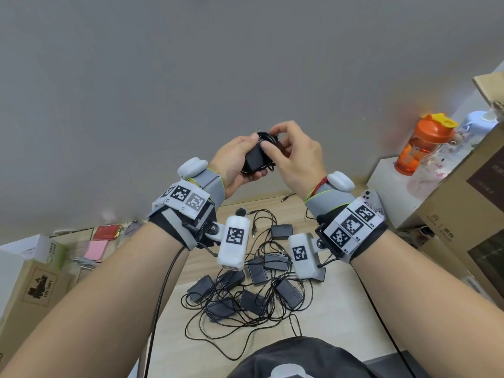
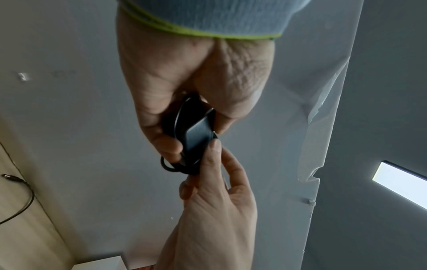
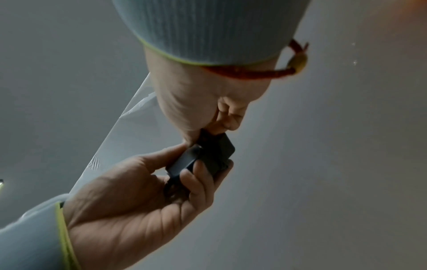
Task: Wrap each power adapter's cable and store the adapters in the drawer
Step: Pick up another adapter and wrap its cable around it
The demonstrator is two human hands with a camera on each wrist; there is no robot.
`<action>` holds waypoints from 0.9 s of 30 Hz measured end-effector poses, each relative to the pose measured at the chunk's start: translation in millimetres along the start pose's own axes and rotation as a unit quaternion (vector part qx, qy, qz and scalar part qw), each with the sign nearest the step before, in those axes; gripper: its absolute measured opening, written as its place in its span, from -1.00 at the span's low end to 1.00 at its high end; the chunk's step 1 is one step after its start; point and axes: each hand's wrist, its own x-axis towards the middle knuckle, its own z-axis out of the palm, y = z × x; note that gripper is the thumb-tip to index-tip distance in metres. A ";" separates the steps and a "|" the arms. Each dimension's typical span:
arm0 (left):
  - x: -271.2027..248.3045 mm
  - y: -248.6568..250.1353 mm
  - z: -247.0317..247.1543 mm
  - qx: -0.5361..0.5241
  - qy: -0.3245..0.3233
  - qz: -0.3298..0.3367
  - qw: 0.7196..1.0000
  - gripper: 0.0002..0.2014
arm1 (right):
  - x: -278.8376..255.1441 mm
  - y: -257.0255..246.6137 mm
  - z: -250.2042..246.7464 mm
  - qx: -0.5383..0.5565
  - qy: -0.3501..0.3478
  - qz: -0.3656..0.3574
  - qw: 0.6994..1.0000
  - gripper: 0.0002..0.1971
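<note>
Raised in front of the grey wall, a black power adapter (image 1: 255, 158) (image 2: 197, 135) (image 3: 208, 157) has its black cable (image 1: 266, 137) coiled around it. My left hand (image 1: 240, 162) (image 2: 184, 102) (image 3: 148, 193) grips the adapter's body, thumb on one side and fingers on the other. My right hand (image 1: 294, 156) (image 2: 217, 197) (image 3: 208, 102) pinches the cable coil at the adapter's top end. Below, on the light wooden table (image 1: 341, 309), lies a pile of several loose black adapters (image 1: 253, 287) with tangled cables. No drawer is in view.
An orange bottle (image 1: 417, 143) stands on a white box at the right, beside cardboard boxes (image 1: 463, 203). At the left are a cardboard box (image 1: 35, 290), a pink pad (image 1: 96, 248) and a red item (image 1: 107, 231). A loose cable plug (image 1: 285, 198) lies by the table's far edge.
</note>
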 end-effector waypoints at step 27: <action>3.7 -14.1 -12.8 0.196 -0.019 0.050 0.979 -0.65 | 11.0 21.8 -14.3 0.137 -0.100 0.092 0.981 -0.88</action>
